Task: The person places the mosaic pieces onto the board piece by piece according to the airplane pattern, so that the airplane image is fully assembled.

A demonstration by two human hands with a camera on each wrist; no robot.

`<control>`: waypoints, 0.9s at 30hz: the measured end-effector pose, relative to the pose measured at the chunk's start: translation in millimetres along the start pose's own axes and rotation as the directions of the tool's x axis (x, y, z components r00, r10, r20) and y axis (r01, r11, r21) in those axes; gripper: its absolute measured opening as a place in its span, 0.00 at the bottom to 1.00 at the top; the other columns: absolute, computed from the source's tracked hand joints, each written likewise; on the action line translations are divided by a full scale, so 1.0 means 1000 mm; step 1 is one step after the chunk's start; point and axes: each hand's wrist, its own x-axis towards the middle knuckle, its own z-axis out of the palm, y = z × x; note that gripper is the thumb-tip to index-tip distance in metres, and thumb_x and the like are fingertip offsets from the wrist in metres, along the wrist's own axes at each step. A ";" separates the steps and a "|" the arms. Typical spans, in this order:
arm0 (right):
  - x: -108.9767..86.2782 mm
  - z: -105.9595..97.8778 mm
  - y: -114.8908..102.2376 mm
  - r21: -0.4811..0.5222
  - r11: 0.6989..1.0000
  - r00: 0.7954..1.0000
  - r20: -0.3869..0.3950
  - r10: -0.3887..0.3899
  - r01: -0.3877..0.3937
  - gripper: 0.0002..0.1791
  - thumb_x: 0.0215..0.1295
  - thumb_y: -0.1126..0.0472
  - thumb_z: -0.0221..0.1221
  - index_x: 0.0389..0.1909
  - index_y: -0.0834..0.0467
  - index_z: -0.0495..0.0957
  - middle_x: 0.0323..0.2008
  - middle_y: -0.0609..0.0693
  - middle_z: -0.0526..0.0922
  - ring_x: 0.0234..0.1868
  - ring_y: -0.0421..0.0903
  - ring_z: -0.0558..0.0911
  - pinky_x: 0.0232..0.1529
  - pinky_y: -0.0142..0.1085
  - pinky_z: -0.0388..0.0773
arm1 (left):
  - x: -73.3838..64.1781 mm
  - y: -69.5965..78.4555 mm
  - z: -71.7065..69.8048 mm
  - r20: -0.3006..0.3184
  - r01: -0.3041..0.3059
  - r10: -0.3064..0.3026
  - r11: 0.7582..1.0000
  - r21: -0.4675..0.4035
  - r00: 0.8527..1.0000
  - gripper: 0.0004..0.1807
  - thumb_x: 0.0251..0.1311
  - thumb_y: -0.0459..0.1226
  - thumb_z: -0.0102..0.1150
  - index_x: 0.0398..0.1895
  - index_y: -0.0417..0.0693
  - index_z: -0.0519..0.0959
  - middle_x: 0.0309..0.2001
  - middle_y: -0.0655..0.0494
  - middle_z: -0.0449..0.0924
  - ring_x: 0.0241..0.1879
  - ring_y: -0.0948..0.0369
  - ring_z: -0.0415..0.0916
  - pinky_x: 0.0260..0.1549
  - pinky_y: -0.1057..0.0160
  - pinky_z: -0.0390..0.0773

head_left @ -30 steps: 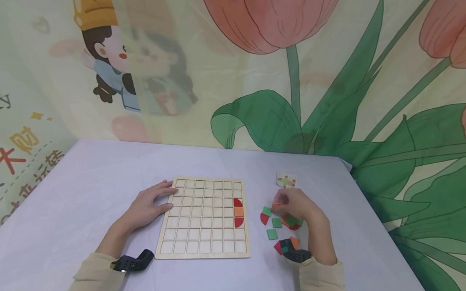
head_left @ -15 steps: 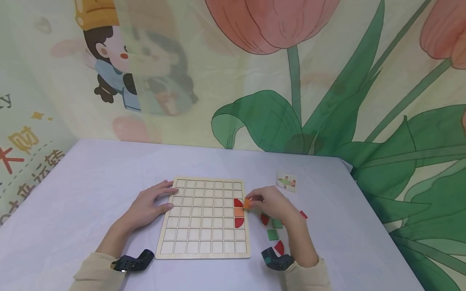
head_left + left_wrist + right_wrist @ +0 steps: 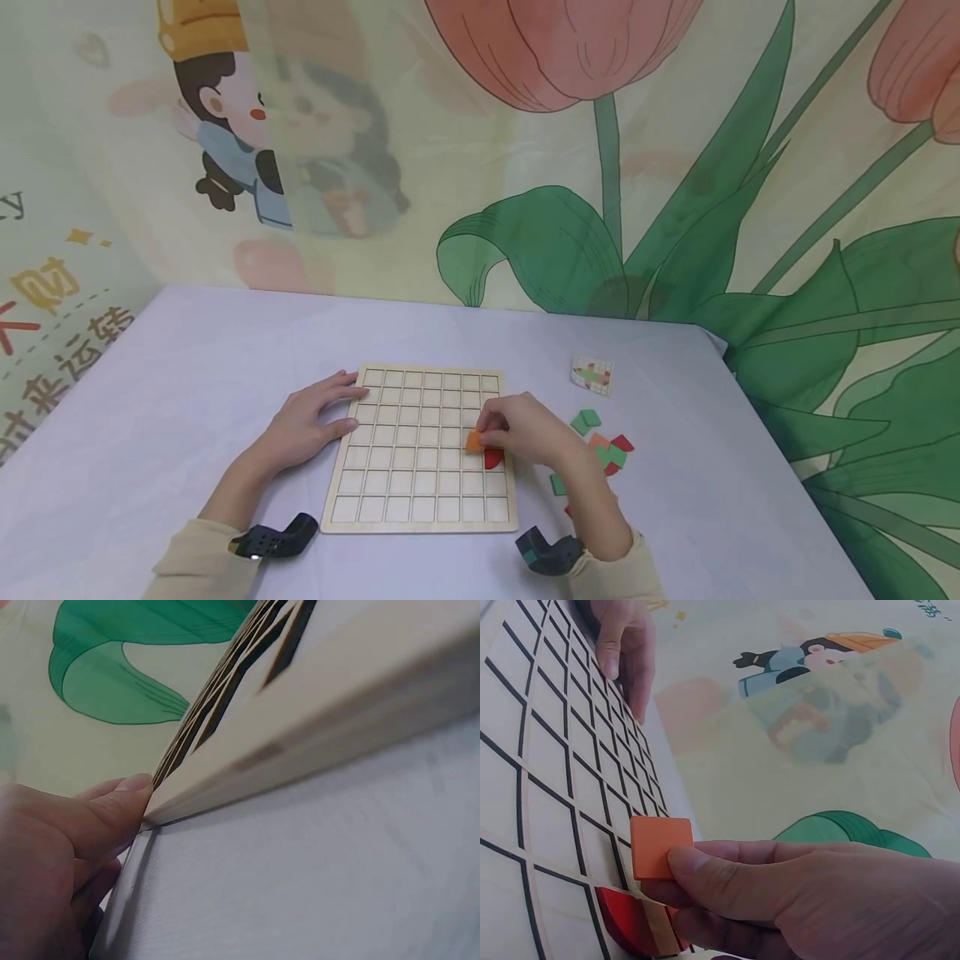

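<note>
Over the right-centre of the wooden grid board [image 3: 420,450], the right hand [image 3: 525,432] reaches in from the lower right w/ forearm angled up-left, knuckles up. Its thumb and fingers [image 3: 727,881] are curled, pinching an orange square tile [image 3: 474,441] by one edge; tile is square so no long axis, held tilted, free corner toward frame left, just above the board near the red quarter-round piece [image 3: 492,457] in the right-hand column. Left hand [image 3: 307,421] lies flat at the board's left edge, fingers straight, tips touching the rim, holding nothing. Loose green, red & orange tiles [image 3: 603,446] sit on the counter [image 3: 187,392] right of the board; small pattern card [image 3: 592,373] further up.
</note>
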 end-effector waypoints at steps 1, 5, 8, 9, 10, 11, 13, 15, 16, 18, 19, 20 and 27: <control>0.000 0.001 -0.001 0.000 1.000 1.000 0.007 0.001 -0.001 0.03 0.59 0.60 0.64 0.30 0.49 0.79 0.26 0.39 0.80 0.28 0.37 0.77 0.33 0.28 0.76 | 0.000 0.000 0.000 0.000 0.000 0.000 1.000 0.000 1.000 0.24 0.55 0.39 0.63 0.57 0.48 0.76 0.68 0.46 0.65 0.71 0.43 0.54 0.65 0.35 0.50; 0.001 0.004 -0.002 0.001 1.000 1.000 0.023 -0.004 0.004 0.03 0.59 0.61 0.64 0.29 0.50 0.79 0.25 0.40 0.81 0.28 0.37 0.77 0.32 0.28 0.77 | 0.000 -0.001 0.001 -0.001 -0.001 0.001 1.000 0.001 1.000 0.24 0.55 0.39 0.63 0.57 0.49 0.76 0.68 0.46 0.65 0.71 0.43 0.54 0.65 0.36 0.51; 0.001 0.004 -0.002 -0.004 1.000 1.000 0.024 -0.008 0.008 0.03 0.59 0.61 0.64 0.29 0.50 0.79 0.25 0.40 0.81 0.28 0.36 0.77 0.32 0.27 0.76 | 0.000 -0.001 0.001 -0.001 -0.002 0.002 1.000 0.002 1.000 0.24 0.55 0.39 0.63 0.58 0.49 0.76 0.68 0.46 0.65 0.71 0.43 0.54 0.65 0.35 0.50; 0.001 0.004 -0.002 -0.005 1.000 1.000 0.024 -0.006 0.006 0.04 0.59 0.61 0.64 0.29 0.50 0.79 0.25 0.39 0.80 0.28 0.37 0.77 0.32 0.27 0.76 | 0.000 -0.001 0.001 -0.001 -0.002 0.002 1.000 0.002 1.000 0.24 0.55 0.39 0.63 0.58 0.49 0.76 0.68 0.46 0.65 0.71 0.43 0.54 0.65 0.35 0.50; 0.001 0.004 -0.002 -0.007 1.000 1.000 0.024 -0.002 0.002 0.04 0.59 0.60 0.65 0.28 0.50 0.79 0.25 0.39 0.80 0.28 0.37 0.77 0.32 0.27 0.76 | 0.000 -0.001 0.001 0.000 -0.003 0.003 1.000 0.002 1.000 0.24 0.56 0.39 0.63 0.58 0.49 0.76 0.68 0.46 0.65 0.71 0.43 0.53 0.65 0.35 0.50; 0.001 0.004 -0.002 -0.009 1.000 1.000 0.024 0.000 0.000 0.04 0.58 0.60 0.65 0.28 0.50 0.79 0.24 0.39 0.80 0.28 0.37 0.77 0.32 0.27 0.76 | 0.000 -0.002 0.001 0.000 -0.004 0.004 1.000 0.003 1.000 0.24 0.56 0.39 0.63 0.58 0.49 0.76 0.68 0.46 0.65 0.71 0.43 0.53 0.65 0.35 0.49; 0.001 0.005 -0.002 -0.010 1.000 1.000 0.025 0.004 -0.003 0.04 0.58 0.60 0.65 0.27 0.49 0.80 0.24 0.40 0.79 0.27 0.37 0.76 0.31 0.28 0.76 | 0.000 -0.002 0.001 0.000 -0.005 0.005 1.000 0.004 1.000 0.24 0.56 0.39 0.63 0.58 0.49 0.76 0.68 0.46 0.65 0.71 0.43 0.54 0.65 0.35 0.49; 0.001 0.005 -0.002 -0.010 1.000 1.000 0.026 0.011 -0.011 0.04 0.58 0.60 0.65 0.27 0.49 0.80 0.23 0.40 0.79 0.27 0.37 0.76 0.30 0.28 0.76 | 0.000 -0.002 0.001 -0.002 -0.007 0.007 1.000 0.006 1.000 0.24 0.56 0.39 0.63 0.58 0.49 0.76 0.68 0.46 0.65 0.71 0.43 0.54 0.65 0.35 0.50; 0.002 0.005 -0.002 -0.013 1.000 1.000 0.025 0.011 -0.011 0.04 0.58 0.60 0.65 0.27 0.49 0.80 0.23 0.40 0.79 0.26 0.37 0.76 0.30 0.28 0.76 | 0.001 -0.002 0.001 -0.002 -0.007 0.007 1.000 0.007 1.000 0.24 0.55 0.39 0.63 0.58 0.49 0.76 0.68 0.46 0.65 0.71 0.43 0.54 0.65 0.35 0.50; 0.002 0.005 -0.001 -0.017 1.000 1.000 0.021 0.011 -0.010 0.04 0.58 0.60 0.65 0.27 0.49 0.80 0.23 0.40 0.79 0.26 0.38 0.76 0.30 0.28 0.76 | 0.001 -0.002 0.001 -0.004 -0.009 0.009 1.000 0.010 1.000 0.24 0.55 0.39 0.63 0.58 0.49 0.76 0.68 0.46 0.65 0.71 0.43 0.54 0.65 0.35 0.50; 0.002 0.005 -0.001 -0.020 1.000 1.000 0.019 0.010 -0.009 0.04 0.58 0.60 0.65 0.27 0.49 0.80 0.23 0.40 0.79 0.26 0.38 0.76 0.30 0.28 0.76 | 0.001 -0.003 0.001 -0.004 -0.009 0.009 1.000 0.011 1.000 0.24 0.55 0.39 0.63 0.58 0.49 0.76 0.68 0.46 0.65 0.71 0.43 0.54 0.65 0.35 0.50; 0.002 0.006 -0.001 -0.022 1.000 1.000 0.016 0.009 -0.009 0.04 0.58 0.60 0.65 0.27 0.49 0.80 0.23 0.40 0.79 0.26 0.38 0.76 0.30 0.28 0.76 | 0.001 -0.003 0.001 -0.005 -0.010 0.010 1.000 0.012 1.000 0.24 0.55 0.39 0.63 0.58 0.49 0.76 0.68 0.46 0.65 0.71 0.43 0.54 0.65 0.35 0.50; 0.003 0.006 0.002 -0.045 0.999 0.999 -0.042 0.010 -0.012 0.03 0.59 0.60 0.65 0.30 0.49 0.80 0.24 0.39 0.78 0.28 0.38 0.75 0.31 0.27 0.75 | 0.001 -0.002 0.002 -0.007 -0.006 0.006 1.000 0.010 1.000 0.24 0.55 0.39 0.64 0.57 0.49 0.76 0.68 0.46 0.65 0.71 0.43 0.54 0.65 0.35 0.50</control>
